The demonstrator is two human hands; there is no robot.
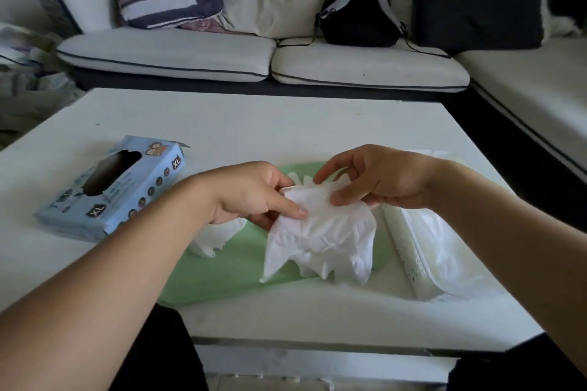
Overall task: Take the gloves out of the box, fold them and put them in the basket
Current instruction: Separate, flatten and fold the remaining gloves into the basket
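A white glove (320, 241) hangs above the green mat (228, 276), cuff up and fingers down. My left hand (251, 194) pinches its upper left edge between thumb and fingers. My right hand (378, 178) pinches the upper right edge. The light blue glove box (114, 187), marked XL, lies at the left of the table with its oval opening dark. A white perforated basket (409, 251) stands at the right, partly under my right forearm, with white gloves inside. Another white glove (216, 236) lies on the mat under my left wrist.
The white table (254, 124) stretches away to a sofa with white seat cushions (165, 51). A black backpack (359, 9) and several pillows sit on the sofa. The table's near edge is close to my body.
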